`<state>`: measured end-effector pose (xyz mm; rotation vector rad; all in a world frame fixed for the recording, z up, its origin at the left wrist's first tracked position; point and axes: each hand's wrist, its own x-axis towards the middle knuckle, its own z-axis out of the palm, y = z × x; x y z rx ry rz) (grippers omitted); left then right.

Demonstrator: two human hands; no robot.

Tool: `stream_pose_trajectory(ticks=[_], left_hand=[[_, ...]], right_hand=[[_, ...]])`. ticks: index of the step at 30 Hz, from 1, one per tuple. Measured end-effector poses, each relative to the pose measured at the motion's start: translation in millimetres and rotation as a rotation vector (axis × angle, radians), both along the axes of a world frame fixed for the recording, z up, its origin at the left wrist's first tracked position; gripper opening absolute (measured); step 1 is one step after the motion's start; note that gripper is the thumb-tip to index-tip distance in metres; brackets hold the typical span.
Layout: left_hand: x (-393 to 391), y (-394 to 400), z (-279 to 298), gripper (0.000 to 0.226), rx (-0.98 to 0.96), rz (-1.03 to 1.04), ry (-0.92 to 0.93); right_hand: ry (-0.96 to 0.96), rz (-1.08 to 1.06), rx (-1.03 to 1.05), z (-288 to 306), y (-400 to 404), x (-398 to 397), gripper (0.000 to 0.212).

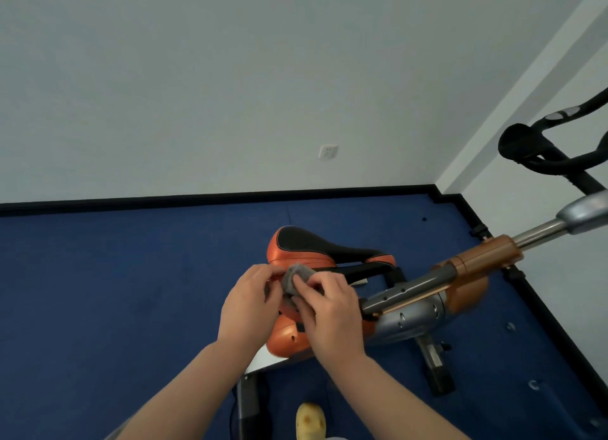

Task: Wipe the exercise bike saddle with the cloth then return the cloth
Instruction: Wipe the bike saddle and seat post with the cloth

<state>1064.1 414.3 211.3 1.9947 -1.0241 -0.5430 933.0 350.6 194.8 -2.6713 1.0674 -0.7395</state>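
Both hands (left hand [250,303], right hand [332,314]) bunch cloth [292,280] beside saddle [316,247]

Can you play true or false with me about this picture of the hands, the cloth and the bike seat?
1. Both hands are holding the grey cloth. True: the left hand and the right hand both pinch it.
2. The saddle is green. False: it is orange with a black top.
3. The floor is blue. True.
4. The cloth is spread flat on top of the saddle. False: it is bunched up between the hands, in front of the saddle's side.
5. There is a socket on the wall. True.
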Motion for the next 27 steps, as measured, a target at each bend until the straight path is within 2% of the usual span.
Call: stream_pose_trajectory(ticks=[2, 5, 8, 11, 14, 18, 21, 24, 27], left_hand=[[-1.2, -0.4, -0.9, 0.026, -0.024, -0.027, -0.028], [-1.5, -0.4, -3.0, 0.027, -0.043, -0.064, -0.05], [-0.3, -1.5, -6.3, 0.027, -0.046, -0.08, -0.053], [1.9, -2.5, -7.4, 0.028, -0.047, -0.095, -0.048], [6.3, -2.3, -6.4, 0.029, -0.044, -0.128, -0.064], [8.8, -0.9, -7.0, 0.029, -0.054, -0.16, -0.067], [6.9, -2.6, -7.3, 0.028, -0.06, -0.141, -0.071], [2.2, -5.2, -7.4, 0.027, -0.067, -0.141, -0.112], [-2.6, -9.5, -8.3, 0.027, -0.076, -0.165, -0.182]], right_hand=[[0.013, -0.095, 0.013, 1.4, -20.4, -4.8, 0.029], [-0.03, -0.275, 0.159, 2.7, -30.6, -7.6, 0.036], [-0.072, -0.229, 0.183, 0.0, -1.3, -2.2, 0.039], [-0.054, -0.163, 0.122, -2.9, 11.3, -3.3, 0.035], [-0.036, -0.249, 0.09, -6.6, -9.1, -8.6, 0.031], [-0.165, -0.42, 0.279, -10.0, 0.8, 3.1, 0.037], [-0.135, -0.379, 0.222, -11.4, 18.0, 7.0, 0.037], [-0.051, -0.348, 0.139, -14.3, -3.2, -12.1, 0.036], [-0.162, -0.417, 0.284, -14.0, -18.9, -20.6, 0.039]])
